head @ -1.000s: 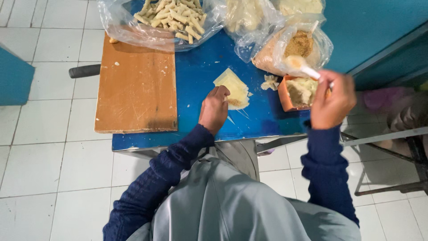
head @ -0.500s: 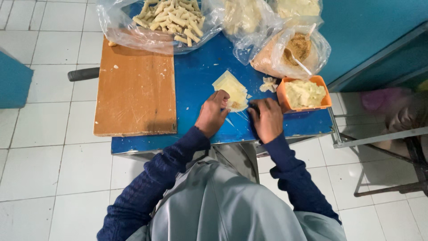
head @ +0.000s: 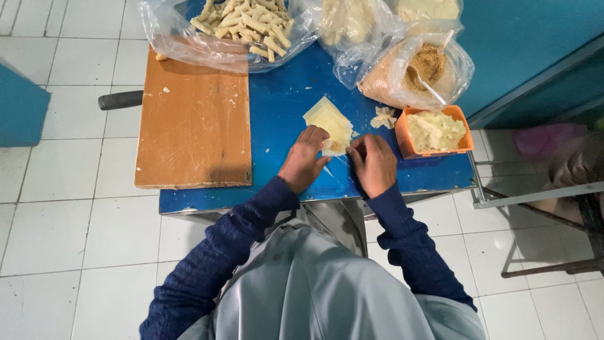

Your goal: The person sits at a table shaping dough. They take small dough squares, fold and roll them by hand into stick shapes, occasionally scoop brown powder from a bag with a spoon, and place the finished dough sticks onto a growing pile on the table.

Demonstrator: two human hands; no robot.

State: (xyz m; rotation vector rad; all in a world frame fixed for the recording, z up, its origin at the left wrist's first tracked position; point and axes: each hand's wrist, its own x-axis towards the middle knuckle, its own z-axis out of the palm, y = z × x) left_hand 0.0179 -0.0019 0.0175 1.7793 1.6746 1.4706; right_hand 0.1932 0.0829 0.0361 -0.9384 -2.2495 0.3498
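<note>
head view, straight down, close above table (head: 277,119)

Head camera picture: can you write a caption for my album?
Both hands, left hand and right hand, fold a pale pastry wrapper on a blue table.

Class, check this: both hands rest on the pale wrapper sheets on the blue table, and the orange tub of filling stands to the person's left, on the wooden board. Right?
Not quite. The orange tub stands to the person's right, on the blue table, not on the wooden board. The head view shows it. The left hand and right hand do rest at the wrapper sheets.
</note>
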